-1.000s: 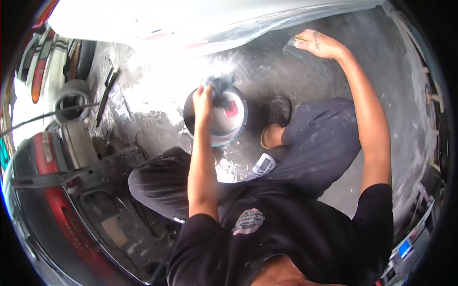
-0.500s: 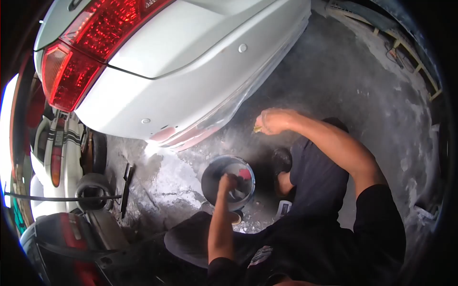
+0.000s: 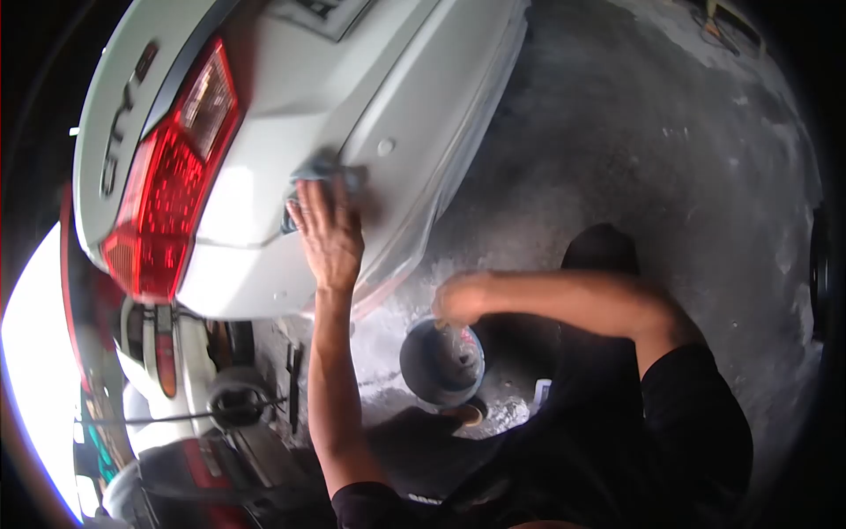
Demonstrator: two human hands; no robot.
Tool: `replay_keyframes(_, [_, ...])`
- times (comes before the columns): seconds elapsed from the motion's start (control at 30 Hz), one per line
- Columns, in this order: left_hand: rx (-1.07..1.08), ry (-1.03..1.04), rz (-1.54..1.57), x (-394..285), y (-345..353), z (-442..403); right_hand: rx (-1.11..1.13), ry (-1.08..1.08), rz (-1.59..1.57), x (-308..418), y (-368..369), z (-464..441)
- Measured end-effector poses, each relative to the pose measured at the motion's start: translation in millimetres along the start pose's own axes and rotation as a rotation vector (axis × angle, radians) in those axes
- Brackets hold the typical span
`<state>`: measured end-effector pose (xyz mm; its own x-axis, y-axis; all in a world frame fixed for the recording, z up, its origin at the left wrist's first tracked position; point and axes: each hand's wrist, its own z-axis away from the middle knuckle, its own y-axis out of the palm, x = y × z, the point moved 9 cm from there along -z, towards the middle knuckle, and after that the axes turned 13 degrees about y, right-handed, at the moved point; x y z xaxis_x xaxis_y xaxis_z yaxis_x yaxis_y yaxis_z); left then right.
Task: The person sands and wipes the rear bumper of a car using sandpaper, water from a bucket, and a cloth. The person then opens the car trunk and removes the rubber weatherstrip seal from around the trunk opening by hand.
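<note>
My left hand (image 3: 330, 242) lies with fingers outstretched over a grey-blue cloth (image 3: 322, 172), pressing it against the rear bumper (image 3: 264, 256) of the white car, below the red tail light (image 3: 167, 198). My right hand (image 3: 461, 298) is closed above the rim of a dark round bucket (image 3: 407, 366), its fingers blurred. A small yellowish piece (image 3: 441, 324) shows at the underside of these fingers; its kind is unclear. Inside the bucket there is water with something pale and reddish that I cannot make out.
Worn concrete floor (image 3: 599, 150) spreads to the right of the car. At left are a tyre (image 3: 238, 397), a black bar (image 3: 293, 388) and loose car bumpers (image 3: 167, 348). My foot (image 3: 471, 412) is close below the bucket.
My left hand has gone from inside the bucket up to the bumper, with the cloth now under it. My right hand has come down to the bucket rim. The view has shifted towards the car.
</note>
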<state>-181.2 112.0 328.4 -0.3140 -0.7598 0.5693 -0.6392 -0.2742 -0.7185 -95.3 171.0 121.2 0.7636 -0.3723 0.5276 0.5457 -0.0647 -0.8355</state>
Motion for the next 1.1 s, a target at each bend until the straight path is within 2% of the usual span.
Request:
replay_keyframes(0.03, [0.088,0.107,-0.025,-4.4,39.2,-10.0,0.056,-0.006,-0.011,-3.6,7.3,-3.2])
replay_keyframes(0.1, [0.121,0.194,-0.021,-29.7,50.3,-64.9,0.073,0.063,0.06,-5.8,6.0,8.9])
replay_keyframes(0.23, [0.04,0.392,-0.051,-72.9,70.7,-192.7,0.045,0.085,-0.019,-20.7,2.1,9.4])
replay_keyframes(0.3, [-0.005,0.5,-0.143,-90.7,94.9,-248.8,-0.168,-0.01,-0.175,-22.5,-23.4,7.2])
replay_keyframes(0.37, [0.037,0.546,-0.156,-105.0,126.9,-294.6,-0.152,0.055,-0.176,-29.4,-22.4,1.0])
replay_keyframes(0.43, [0.184,0.578,-0.258,-117.1,141.3,-310.9,-0.193,0.088,-0.107,-35.9,-22.5,2.1])
replay_keyframes(0.5, [0.094,0.695,-0.232,-120.6,130.6,-280.0,-0.608,-0.162,-0.257,-36.9,-3.0,-7.6])
replay_keyframes(0.57, [0.187,0.76,-0.263,-114.8,138.5,-219.5,-0.547,-0.119,-0.258,-30.3,-13.3,1.1])
replay_keyframes(0.6, [0.224,0.773,-0.16,-110.8,145.0,-182.7,-0.529,-0.142,-0.279,-20.2,-29.6,14.0])
replay_keyframes(0.67, [0.25,0.75,-0.046,-102.0,149.4,-109.6,-0.297,0.021,-0.024,-15.2,-37.8,22.0])
replay_keyframes(0.77, [0.171,0.655,-0.176,-83.5,162.6,34.3,-0.314,-0.045,-0.156,-6.9,-39.2,35.2])
replay_keyframes(0.8, [0.218,0.658,-0.136,-79.6,157.7,78.0,-0.397,-0.076,-0.179,-2.4,-43.9,43.2])
replay_keyframes(0.83, [0.398,0.602,0.119,-71.0,158.6,104.7,-0.449,-0.088,-0.188,-0.4,-59.6,59.4])
replay_keyframes(0.87, [0.609,0.407,0.188,-47.8,178.5,154.1,-0.672,-0.137,-0.241,-2.9,-61.7,68.7])
replay_keyframes(0.9, [0.643,0.34,0.282,-44.7,161.3,161.4,-0.901,-0.19,-0.282,-6.8,-60.4,79.0])
replay_keyframes(0.97, [0.578,0.431,0.155,-27.9,174.6,199.5,-0.775,-0.153,-0.293,-9.7,-57.4,69.6])
replay_keyframes(1.0, [0.621,0.391,0.216,-30.5,178.2,178.8,-0.655,-0.099,-0.21,-9.3,-67.3,74.5])
replay_keyframes(1.03, [0.67,0.345,0.283,-40.9,170.0,155.9,-0.668,-0.101,-0.194,-8.9,-74.4,75.7])
replay_keyframes(1.07, [0.682,0.508,0.231,-59.7,161.9,116.0,-0.514,-0.061,-0.146,-9.1,-67.0,67.2])
replay_keyframes(1.1, [0.665,0.512,0.221,-70.0,157.4,70.7,-0.359,-0.015,-0.098,-9.5,-55.9,60.9])
